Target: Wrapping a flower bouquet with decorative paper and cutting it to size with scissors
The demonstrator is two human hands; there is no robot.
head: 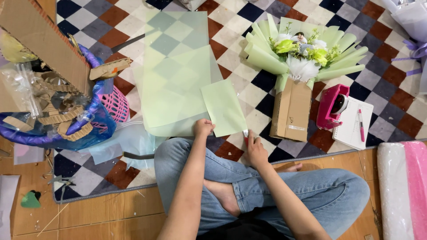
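Green paper [223, 106], a small sheet, lies on the checkered mat [249, 95] just before the crossed legs, its left edge over a larger pale-green sheet [175, 71]. The left hand [203, 128] is closed, pinching the small sheet's lower edge. The right hand [256, 149] rests on the mat near the sheet's bottom corner, gripping a small red-and-white tool [245, 134]. Beyond stands a bouquet [302, 53] in a cardboard box [291, 111], beside a pink tape dispenser [331, 106], notebook [351, 126] and pen [361, 125]. A trash basket [113, 104] sits left.
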